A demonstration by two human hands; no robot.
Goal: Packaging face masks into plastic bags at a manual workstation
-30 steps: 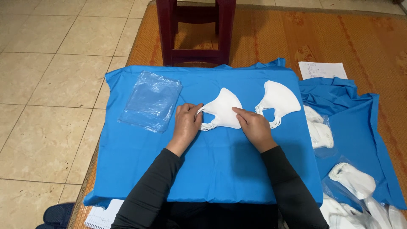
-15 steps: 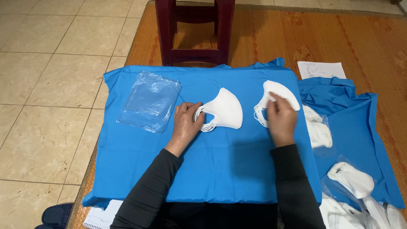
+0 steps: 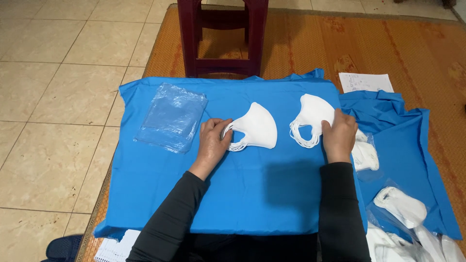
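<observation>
Hands rest on a blue cloth point(image 3: 242, 194) spread over the worktop, each at its own stack of white masks. The left hand point(image 3: 212, 143) sits at about 9 o'clock from the left mask stack point(image 3: 256, 127); its fingers are curled around the ear loops at the stack's left edge, so the grip is closed lightly on the loops. The right hand point(image 3: 339, 136) lies at about 3 o'clock from the right mask stack point(image 3: 310, 119); its fingers press on the stack's right side, and whether they pinch it or only rest flat cannot be told. The two stacks lie near each other but apart, in the upper middle of the cloth.

A pile of clear plastic bags point(image 3: 171, 121) lies at 9 o'clock from the left hand, just beside it. Bagged masks point(image 3: 400, 206) lie at 4 o'clock from the right hand. A dark red stool point(image 3: 221, 36) stands at 12 o'clock, on a woven mat point(image 3: 388, 43).
</observation>
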